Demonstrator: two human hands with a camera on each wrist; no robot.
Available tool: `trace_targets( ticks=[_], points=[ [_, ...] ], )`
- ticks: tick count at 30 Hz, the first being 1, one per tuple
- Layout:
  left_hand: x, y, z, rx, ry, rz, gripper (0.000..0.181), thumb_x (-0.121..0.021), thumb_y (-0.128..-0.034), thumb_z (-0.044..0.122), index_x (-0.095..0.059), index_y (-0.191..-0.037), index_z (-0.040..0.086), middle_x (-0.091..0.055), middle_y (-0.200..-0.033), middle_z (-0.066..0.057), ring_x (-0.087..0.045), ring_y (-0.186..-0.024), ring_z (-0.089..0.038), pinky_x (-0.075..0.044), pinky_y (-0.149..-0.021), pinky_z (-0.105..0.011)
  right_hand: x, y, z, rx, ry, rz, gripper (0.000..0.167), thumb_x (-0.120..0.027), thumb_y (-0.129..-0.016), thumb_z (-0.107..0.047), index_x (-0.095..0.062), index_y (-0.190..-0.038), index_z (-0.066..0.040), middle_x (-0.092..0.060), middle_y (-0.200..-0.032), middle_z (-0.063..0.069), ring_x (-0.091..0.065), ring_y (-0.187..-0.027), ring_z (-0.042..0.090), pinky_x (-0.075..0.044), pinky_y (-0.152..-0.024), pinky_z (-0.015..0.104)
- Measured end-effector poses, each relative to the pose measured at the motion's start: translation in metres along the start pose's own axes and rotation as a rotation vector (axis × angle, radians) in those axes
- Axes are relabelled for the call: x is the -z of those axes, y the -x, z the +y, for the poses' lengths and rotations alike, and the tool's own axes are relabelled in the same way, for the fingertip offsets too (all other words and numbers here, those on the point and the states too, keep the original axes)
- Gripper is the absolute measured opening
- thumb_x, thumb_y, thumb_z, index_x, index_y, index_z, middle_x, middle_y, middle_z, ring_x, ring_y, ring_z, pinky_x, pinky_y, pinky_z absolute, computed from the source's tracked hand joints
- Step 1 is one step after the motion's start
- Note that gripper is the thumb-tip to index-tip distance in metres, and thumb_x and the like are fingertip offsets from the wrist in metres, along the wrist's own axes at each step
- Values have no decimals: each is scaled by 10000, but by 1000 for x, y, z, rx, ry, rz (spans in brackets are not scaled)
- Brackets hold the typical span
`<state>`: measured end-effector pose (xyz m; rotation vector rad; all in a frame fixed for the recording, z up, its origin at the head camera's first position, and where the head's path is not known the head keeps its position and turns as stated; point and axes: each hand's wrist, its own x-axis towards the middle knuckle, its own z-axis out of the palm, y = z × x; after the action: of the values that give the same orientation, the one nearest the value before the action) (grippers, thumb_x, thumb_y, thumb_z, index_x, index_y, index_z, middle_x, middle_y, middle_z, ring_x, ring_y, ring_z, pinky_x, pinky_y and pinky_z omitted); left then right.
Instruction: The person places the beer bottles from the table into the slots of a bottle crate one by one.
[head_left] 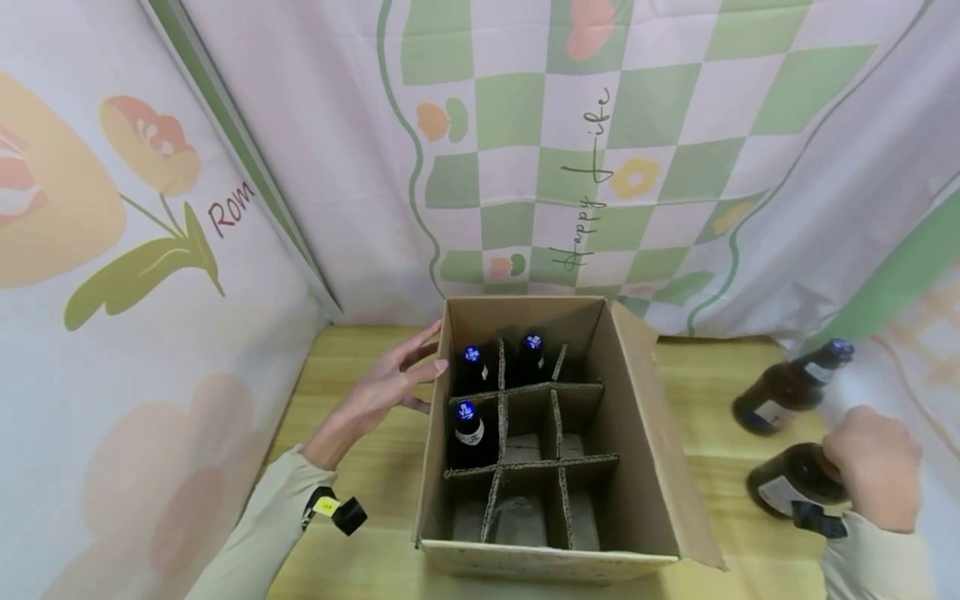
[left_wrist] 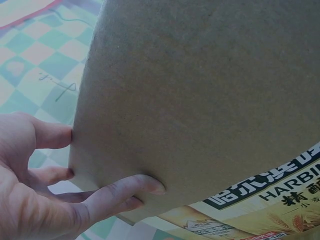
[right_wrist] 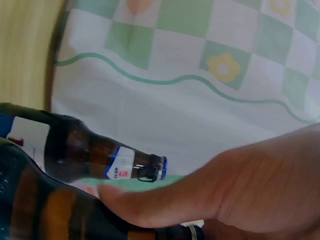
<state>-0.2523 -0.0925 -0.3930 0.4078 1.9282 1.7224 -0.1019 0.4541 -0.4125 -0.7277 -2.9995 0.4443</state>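
A cardboard carton [head_left: 637, 450] stands right of the left hand [head_left: 382, 387], whose spread fingers touch its side. The right hand [head_left: 877, 471], well apart, grips a brown bottle [head_left: 791, 475] by the neck; a second bottle [head_left: 787, 387] (blue-capped) is just ahead.

Wood-grain tabletop [head_left: 386, 471]; behind it, green-white checked curtain [head_left: 555, 158]; flower-printed fabric [head_left: 142, 358] at left.

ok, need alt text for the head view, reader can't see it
A person's right hand grips a dark brown glass bottle beside a blue-capped brown glass bottle on a pale wooden table. The left hand touches an open brown cardboard box, where three blue-capped dark glass bottles stand between cardboard dividers.
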Motion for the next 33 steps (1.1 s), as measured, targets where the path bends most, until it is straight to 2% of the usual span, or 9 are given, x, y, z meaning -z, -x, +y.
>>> trace_targets(
  ticks=[3, 6, 11, 13, 15, 18, 22, 26, 33],
  points=[
    [-1, 0, 0, -1, 5, -1, 753, -607, -1068, 239, -187, -1689, 304, -154, -1742, -147, -368, -1498, -465, -653, -848, -504, 0, -2, 6, 82, -13, 22, 173, -632, -797, -48, -538, -758, 92, -560, -687, 254, -541, -634, 415, -442, -491, 443],
    [1, 1, 0, 4, 3, 3, 751, -610, -1067, 246, -191, -1687, 311, -158, -1741, -149, -374, -1495, -463, -656, -839, -490, -11, -6, 4, 114, -85, 63, 297, -722, -880, -123, -542, -902, 112, -597, -788, 318, -570, -692, 467, -465, -510, 461],
    [2, 2, 1, 4, -2, 11, 756, -617, -1065, 262, -191, -1688, 312, -160, -1740, -149, -376, -1495, -461, -655, -841, -488, -40, -12, -13, -10, -347, 171, 571, -759, -942, -211, -418, -1252, 127, -569, -1141, 455, -570, -971, 620, -516, -715, 667],
    [2, 2, 1, 4, -4, 12, 761, -618, -1064, 262, -188, -1689, 308, -153, -1741, -150, -376, -1495, -461, -654, -846, -493, -54, -18, -21, -81, -475, 238, 608, -774, -936, -218, -404, -1314, 82, -583, -1196, 382, -618, -978, 485, -577, -791, 531],
    [1, 2, 1, 6, -4, 11, 766, -621, -1061, 260, -187, -1689, 307, -141, -1745, -149, -375, -1495, -463, -652, -852, -498, -71, -25, -28, -121, -658, 331, 515, -802, -920, -186, -484, -1288, -20, -635, -1163, 194, -654, -949, 268, -604, -808, 313],
    [0, 1, 1, 8, -1, 8, 768, -625, -1057, 251, -191, -1688, 312, -133, -1746, -149, -379, -1492, -467, -651, -853, -498, -104, -39, -38, -77, -989, 523, 415, -837, -870, -57, -597, -1199, -134, -657, -1085, -55, -620, -878, 19, -521, -769, 58],
    [-1, 0, 0, 11, 5, 7, 763, -623, -1058, 236, -198, -1686, 316, -142, -1743, -154, -386, -1486, -471, -656, -838, -483, -135, -56, -49, 44, -1274, 680, 384, -828, -852, 20, -662, -1176, -102, -707, -1097, -74, -674, -985, 65, -551, -869, 106],
    [0, 2, -1, 7, 13, 9, 755, -617, -1062, 232, -199, -1686, 314, -152, -1740, -160, -384, -1487, -472, -659, -825, -471, -141, -73, -58, 89, -1278, 691, 343, -810, -882, -16, -665, -1188, -69, -703, -1116, -69, -673, -1043, 93, -550, -897, 127],
    [0, 0, 0, -1, 7, -1, 756, -610, -1067, 246, -185, -1688, 315, -143, -1744, -149, -372, -1493, -470, -658, -827, -471, -128, -88, -67, 21, -1101, 626, 399, -819, -910, -156, -700, -1287, -100, -670, -1146, -138, -631, -1111, 51, -549, -989, 185]
  ],
)
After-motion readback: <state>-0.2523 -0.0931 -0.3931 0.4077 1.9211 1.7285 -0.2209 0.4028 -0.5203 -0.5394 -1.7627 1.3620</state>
